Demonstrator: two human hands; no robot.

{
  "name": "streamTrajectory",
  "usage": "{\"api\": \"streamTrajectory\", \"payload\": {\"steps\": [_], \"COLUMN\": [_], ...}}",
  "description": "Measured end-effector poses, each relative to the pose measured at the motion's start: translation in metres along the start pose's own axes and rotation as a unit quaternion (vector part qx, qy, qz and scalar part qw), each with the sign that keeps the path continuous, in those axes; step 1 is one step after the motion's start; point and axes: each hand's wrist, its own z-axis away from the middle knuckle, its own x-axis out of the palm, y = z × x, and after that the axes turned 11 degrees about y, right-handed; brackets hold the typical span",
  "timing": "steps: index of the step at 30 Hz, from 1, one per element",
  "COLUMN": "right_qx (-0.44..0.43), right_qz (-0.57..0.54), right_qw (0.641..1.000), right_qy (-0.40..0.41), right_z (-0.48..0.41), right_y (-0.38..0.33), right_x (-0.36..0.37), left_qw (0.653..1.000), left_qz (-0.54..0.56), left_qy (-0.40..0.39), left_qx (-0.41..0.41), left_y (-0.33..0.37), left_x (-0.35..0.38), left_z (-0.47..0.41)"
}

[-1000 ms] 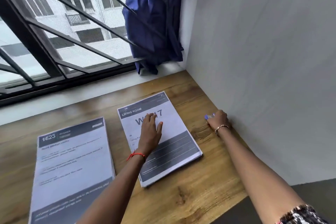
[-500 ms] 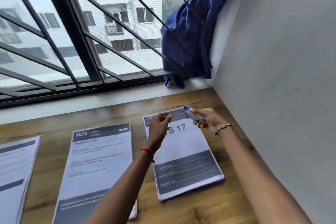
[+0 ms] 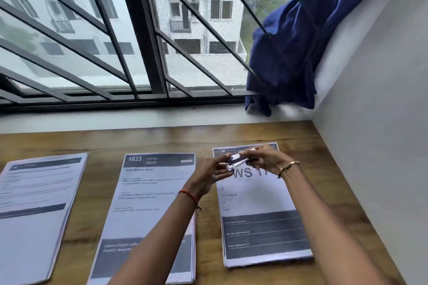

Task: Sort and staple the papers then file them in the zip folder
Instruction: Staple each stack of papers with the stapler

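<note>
My right hand (image 3: 264,160) clamped on a stapler (image 3: 236,161), my left hand (image 3: 208,174) pinched its other end, both above the rightmost paper stack (image 3: 262,217)

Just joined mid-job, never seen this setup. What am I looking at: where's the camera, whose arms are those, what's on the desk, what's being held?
No machine: those are a person's two bare arms. The one picture comes from a wide-angle camera worn on the head, looking forward and down. On the wooden desk by the window lie three paper stacks: the left stack, the middle stack and the right stack. Above the right stack, the right hand grips a small stapler while the left hand pinches its front end. No zip folder is in view.
</note>
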Motion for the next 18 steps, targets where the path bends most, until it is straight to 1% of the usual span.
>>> {"api": "streamTrajectory", "payload": {"steps": [2, 4, 5, 8, 10, 11, 13, 15, 16, 18], "right_qx": [-0.002, 0.018, 0.030, 0.047, 0.054, 0.058, 0.053, 0.042, 0.038, 0.039], "right_qz": [-0.107, -0.192, -0.201, -0.134, -0.130, -0.137, -0.139, -0.140, -0.145, -0.153], "right_qw": [0.993, 0.978, 0.975, 0.986, 0.986, 0.984, 0.983, 0.980, 0.979, 0.978], "right_qy": [0.045, 0.075, 0.086, 0.093, 0.094, 0.096, 0.112, 0.132, 0.138, 0.138], "right_z": [-0.011, -0.022, -0.024, -0.028, -0.037, -0.042, -0.051, -0.060, -0.064, -0.069], "right_y": [0.003, 0.008, 0.007, 0.002, -0.002, -0.004, -0.008, -0.009, -0.009, -0.006], "right_x": [0.007, 0.018, 0.025, 0.037, 0.037, 0.037, 0.037, 0.036, 0.035, 0.035], "left_qw": [0.999, 0.996, 0.995, 0.991, 0.987, 0.984, 0.969, 0.942, 0.931, 0.911], "left_qz": [0.044, 0.065, 0.060, 0.046, 0.031, 0.015, -0.033, -0.121, -0.167, -0.245], "left_qy": [0.014, 0.025, 0.032, 0.053, 0.086, 0.113, 0.192, 0.267, 0.279, 0.276], "left_qx": [0.017, 0.049, 0.068, 0.114, 0.132, 0.140, 0.151, 0.162, 0.168, 0.185], "left_y": [-0.002, -0.003, -0.004, -0.008, -0.010, -0.011, -0.011, -0.009, -0.008, -0.007], "left_x": [0.001, 0.004, 0.005, 0.007, 0.006, 0.005, 0.003, 0.001, 0.000, -0.002], "left_z": [-0.006, -0.011, -0.013, -0.017, -0.022, -0.026, -0.034, -0.041, -0.044, -0.051]}}
